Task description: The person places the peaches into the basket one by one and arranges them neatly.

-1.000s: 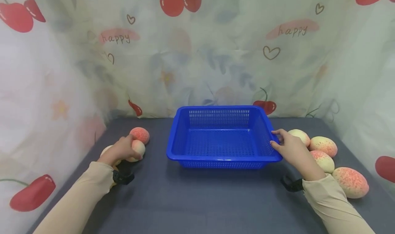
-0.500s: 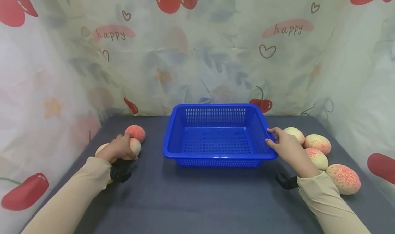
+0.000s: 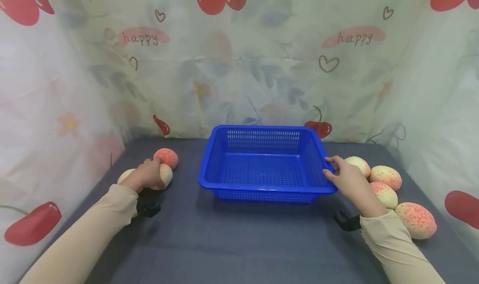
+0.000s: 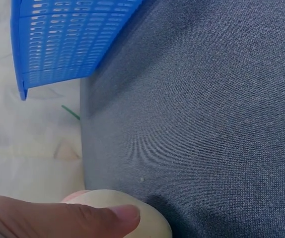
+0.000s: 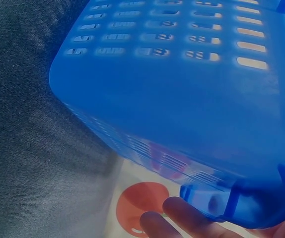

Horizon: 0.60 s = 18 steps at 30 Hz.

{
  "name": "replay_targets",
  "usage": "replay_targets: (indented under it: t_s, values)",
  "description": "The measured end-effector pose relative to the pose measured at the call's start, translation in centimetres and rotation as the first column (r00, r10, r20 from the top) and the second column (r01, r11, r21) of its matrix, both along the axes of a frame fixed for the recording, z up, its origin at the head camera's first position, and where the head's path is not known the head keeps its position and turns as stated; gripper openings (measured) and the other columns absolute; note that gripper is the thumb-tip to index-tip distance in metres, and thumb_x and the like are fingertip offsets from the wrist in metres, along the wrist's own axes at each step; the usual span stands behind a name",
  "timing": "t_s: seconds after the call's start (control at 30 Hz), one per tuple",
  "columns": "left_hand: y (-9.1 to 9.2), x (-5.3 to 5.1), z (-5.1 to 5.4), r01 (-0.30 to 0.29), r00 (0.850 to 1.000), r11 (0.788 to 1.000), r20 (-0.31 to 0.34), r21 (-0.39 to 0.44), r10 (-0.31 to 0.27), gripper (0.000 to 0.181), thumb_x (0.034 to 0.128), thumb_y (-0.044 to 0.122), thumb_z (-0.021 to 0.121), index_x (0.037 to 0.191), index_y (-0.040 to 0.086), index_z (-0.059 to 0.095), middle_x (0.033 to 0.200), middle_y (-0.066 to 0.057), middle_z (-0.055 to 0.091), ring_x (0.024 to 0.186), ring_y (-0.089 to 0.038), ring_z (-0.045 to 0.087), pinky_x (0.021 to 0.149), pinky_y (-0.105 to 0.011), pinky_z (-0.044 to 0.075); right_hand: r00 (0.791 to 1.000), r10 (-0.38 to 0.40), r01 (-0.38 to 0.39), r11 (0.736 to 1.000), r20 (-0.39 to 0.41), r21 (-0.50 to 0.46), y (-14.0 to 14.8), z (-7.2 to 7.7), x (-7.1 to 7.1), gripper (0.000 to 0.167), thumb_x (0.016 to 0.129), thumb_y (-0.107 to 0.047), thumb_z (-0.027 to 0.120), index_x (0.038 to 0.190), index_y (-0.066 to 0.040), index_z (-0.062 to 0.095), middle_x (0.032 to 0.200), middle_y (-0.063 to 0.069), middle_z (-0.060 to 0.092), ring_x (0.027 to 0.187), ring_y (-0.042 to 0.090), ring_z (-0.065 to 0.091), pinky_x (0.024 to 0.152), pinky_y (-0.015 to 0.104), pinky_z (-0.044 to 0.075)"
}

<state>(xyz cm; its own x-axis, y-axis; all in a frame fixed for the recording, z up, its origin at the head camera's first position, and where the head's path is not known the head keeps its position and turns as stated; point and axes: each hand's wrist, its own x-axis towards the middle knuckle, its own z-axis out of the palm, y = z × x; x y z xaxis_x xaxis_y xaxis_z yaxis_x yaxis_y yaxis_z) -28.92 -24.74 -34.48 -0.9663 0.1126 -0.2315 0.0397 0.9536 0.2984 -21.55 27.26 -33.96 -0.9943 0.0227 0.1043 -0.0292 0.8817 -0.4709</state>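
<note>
In the head view my left hand (image 3: 146, 174) grips a pale peach with a pink blush (image 3: 166, 176) at the left of the table. The left wrist view shows the thumb (image 4: 103, 220) lying across that peach. Behind it sits a redder peach (image 3: 166, 158), and another pale one (image 3: 126, 176) is partly covered by the hand. My right hand (image 3: 351, 182) holds the right rim of a blue plastic basket (image 3: 267, 189), with thumb and fingers at the edge. Seen from the right wrist, the fingers (image 5: 182, 218) reach under the rim near a corner.
Several yellow-pink peaches, among them a large speckled one (image 3: 416, 220), lie right of the basket beside my right forearm. The dark grey tabletop (image 3: 239, 242) ends at a cherry-print curtain (image 3: 254, 80) behind and at both sides.
The head view shifts slightly. My left hand keeps its hold on the peach with hardly any movement, and the right hand stays on the basket rim.
</note>
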Motion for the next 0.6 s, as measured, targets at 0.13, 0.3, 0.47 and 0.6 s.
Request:
replay_targets:
  t_s: [0.13,0.3,0.47,0.6]
  values:
    - [-0.08,-0.15,0.01,0.004,1.0,1.0,-0.011,0.01,-0.004,0.079,0.0704,0.009,0.077,0.134,-0.012,0.034,0.118,-0.036,0.043,0.101,-0.042,0.05,0.081,-0.051,0.048,1.0,0.003,-0.003,1.0,0.01,-0.002,0.0,0.06,-0.04,0.049,0.098,-0.025,0.055,0.137,0.003,0.045,0.118,0.032,0.06,0.09,0.037,0.068,0.074,0.047,0.057]
    - [-0.01,-0.16,0.17,0.002,1.0,0.999,-0.023,0.051,-0.001,0.075,0.0704,0.002,0.076,0.132,-0.013,0.037,0.123,-0.038,0.042,0.106,-0.042,0.049,0.083,-0.05,0.05,0.999,0.002,-0.002,1.0,0.045,-0.007,0.09,0.07,-0.01,0.052,0.098,-0.028,0.055,0.139,0.003,0.042,0.12,0.033,0.058,0.091,0.038,0.068,0.075,0.048,0.058]
    - [0.16,0.01,0.38,-0.003,0.999,0.998,-0.034,0.06,0.005,0.073,0.0699,0.001,0.077,0.131,-0.011,0.04,0.124,-0.038,0.043,0.11,-0.043,0.048,0.086,-0.05,0.049,0.999,0.002,-0.002,1.0,0.045,-0.002,0.15,0.08,0.05,0.052,0.098,-0.028,0.054,0.139,0.002,0.042,0.12,0.033,0.059,0.092,0.038,0.068,0.077,0.051,0.057]
    - [0.19,0.12,0.28,0.004,0.998,0.997,-0.068,0.071,0.001,0.073,0.0673,0.001,0.078,0.13,-0.011,0.042,0.123,-0.038,0.046,0.109,-0.042,0.05,0.084,-0.049,0.049,0.999,-0.001,0.002,1.0,0.048,-0.005,0.19,0.07,0.1,0.051,0.098,-0.028,0.055,0.139,0.001,0.042,0.12,0.032,0.059,0.092,0.038,0.068,0.077,0.05,0.057]
